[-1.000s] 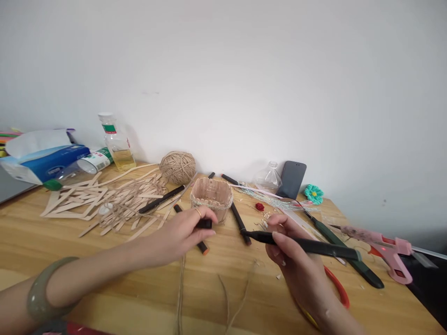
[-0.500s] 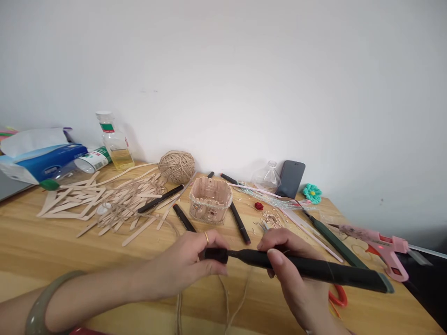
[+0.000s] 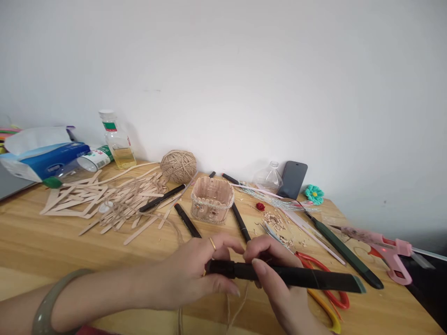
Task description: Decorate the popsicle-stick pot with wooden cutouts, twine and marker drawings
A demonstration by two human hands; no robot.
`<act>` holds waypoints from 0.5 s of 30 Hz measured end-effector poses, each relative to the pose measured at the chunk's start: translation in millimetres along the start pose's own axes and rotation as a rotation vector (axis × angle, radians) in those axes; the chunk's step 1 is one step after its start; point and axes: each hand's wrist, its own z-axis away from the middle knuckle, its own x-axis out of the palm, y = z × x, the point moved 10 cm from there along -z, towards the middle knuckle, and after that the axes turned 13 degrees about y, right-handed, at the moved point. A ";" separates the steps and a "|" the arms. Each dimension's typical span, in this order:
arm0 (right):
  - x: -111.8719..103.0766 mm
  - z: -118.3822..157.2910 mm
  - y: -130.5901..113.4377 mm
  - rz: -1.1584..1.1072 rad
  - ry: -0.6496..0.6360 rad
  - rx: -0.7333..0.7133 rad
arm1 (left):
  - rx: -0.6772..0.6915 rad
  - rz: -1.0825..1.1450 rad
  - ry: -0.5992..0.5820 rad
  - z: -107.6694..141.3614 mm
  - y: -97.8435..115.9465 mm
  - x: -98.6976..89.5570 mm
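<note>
A black marker (image 3: 314, 279) with a greenish end lies level across the front, held by both hands. My left hand (image 3: 193, 272), with a gold ring, is closed around its capped end, thumb below and fingers above the black cap (image 3: 222, 268). My right hand (image 3: 281, 284) pinches the barrel between thumb and fingers. The cap meets the barrel, and no tip shows between them. Beyond the hands stands a small craft-stick basket (image 3: 212, 197) with a beaded trim. Black markers (image 3: 186, 219) lie on either side of it.
Loose craft sticks (image 3: 118, 197) and a twine ball (image 3: 179, 166) are at left, near a bottle (image 3: 120, 151) and tissue pack (image 3: 52, 158). To the right are red-handled scissors (image 3: 340, 298), a dark-green-handled tool (image 3: 344, 249), a pink glue gun (image 3: 391, 251) and a phone (image 3: 292, 179).
The marker's narrow tip has gone into the cap, closing the gap. My right hand has moved left with the barrel, uncovering more of the scissors.
</note>
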 end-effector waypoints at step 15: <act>6.2 14.6 43.2 -0.423 0.352 0.196 | -0.248 0.518 0.632 -4.2 -31.4 4.7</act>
